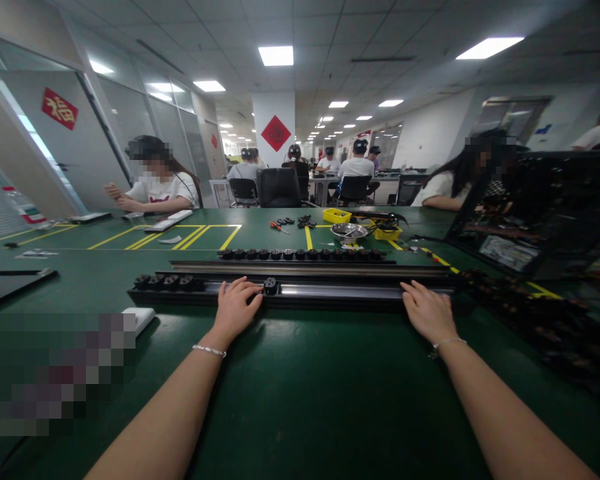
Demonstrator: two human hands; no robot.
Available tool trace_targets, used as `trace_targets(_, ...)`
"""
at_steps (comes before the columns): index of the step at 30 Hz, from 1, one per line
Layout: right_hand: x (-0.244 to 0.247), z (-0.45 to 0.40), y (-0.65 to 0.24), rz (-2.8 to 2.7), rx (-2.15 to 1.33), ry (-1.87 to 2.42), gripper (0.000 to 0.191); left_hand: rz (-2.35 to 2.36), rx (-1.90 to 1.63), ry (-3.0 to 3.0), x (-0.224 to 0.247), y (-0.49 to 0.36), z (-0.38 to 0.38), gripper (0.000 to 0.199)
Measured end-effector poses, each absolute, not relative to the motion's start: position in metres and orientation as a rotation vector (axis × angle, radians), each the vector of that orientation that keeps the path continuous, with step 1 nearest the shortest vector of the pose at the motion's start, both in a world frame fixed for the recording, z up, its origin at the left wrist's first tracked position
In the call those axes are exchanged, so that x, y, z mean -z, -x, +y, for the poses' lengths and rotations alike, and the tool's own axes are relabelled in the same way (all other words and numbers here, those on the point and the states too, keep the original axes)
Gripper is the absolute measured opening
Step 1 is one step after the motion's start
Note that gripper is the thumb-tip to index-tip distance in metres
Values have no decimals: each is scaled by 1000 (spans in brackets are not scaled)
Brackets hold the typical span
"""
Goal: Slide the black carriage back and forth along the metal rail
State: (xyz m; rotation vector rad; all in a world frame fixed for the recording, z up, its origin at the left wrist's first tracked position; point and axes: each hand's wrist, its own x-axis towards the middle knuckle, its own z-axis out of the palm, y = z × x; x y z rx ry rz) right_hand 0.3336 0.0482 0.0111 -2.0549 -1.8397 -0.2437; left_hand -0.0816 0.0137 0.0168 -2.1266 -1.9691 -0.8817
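Resting on the rail (330, 291), both hands' fingers (240, 288) (tips hidden); pixelated patch lower left.

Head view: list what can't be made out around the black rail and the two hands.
- Left hand: its fingers cover the black rail beside a small black roller; grip unclear.
- Right hand: fingertips rest on the rail; what lies beneath is hidden.
- Rail's right end: lost among dark parts, blurred toward the picture's edge.
- Metal bowl: contents too small to tell.
- Lower left: a pixelated patch covers the table.
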Motion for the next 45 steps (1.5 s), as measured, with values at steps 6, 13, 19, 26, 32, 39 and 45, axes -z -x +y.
trace_targets(6,-10,50,-335,-1853,254,2046,54,-1955,835,2118,-17,81,14,27)
trace_targets(13,-9,51,-336,-1854,277,2044,53,-1972,805,2163,-18,80,13,28)
trace_targets(19,-8,52,-337,-1856,273,2043,53,-1971,799,2173,-16,81,14,28)
trace_targets(26,-9,50,-335,-1854,263,2046,54,-1961,780,2154,-17,80,13,28)
trace_targets(32,-9,51,-336,-1844,262,2051,54,-1956,750,2173,-17,79,12,29)
trace_targets(39,-9,51,-336,-1857,276,2028,53,-1965,752,2193,-17,77,12,30)
trace_targets(45,-9,51,-335,-1854,279,2020,54,-1975,737,2207,-17,78,12,30)
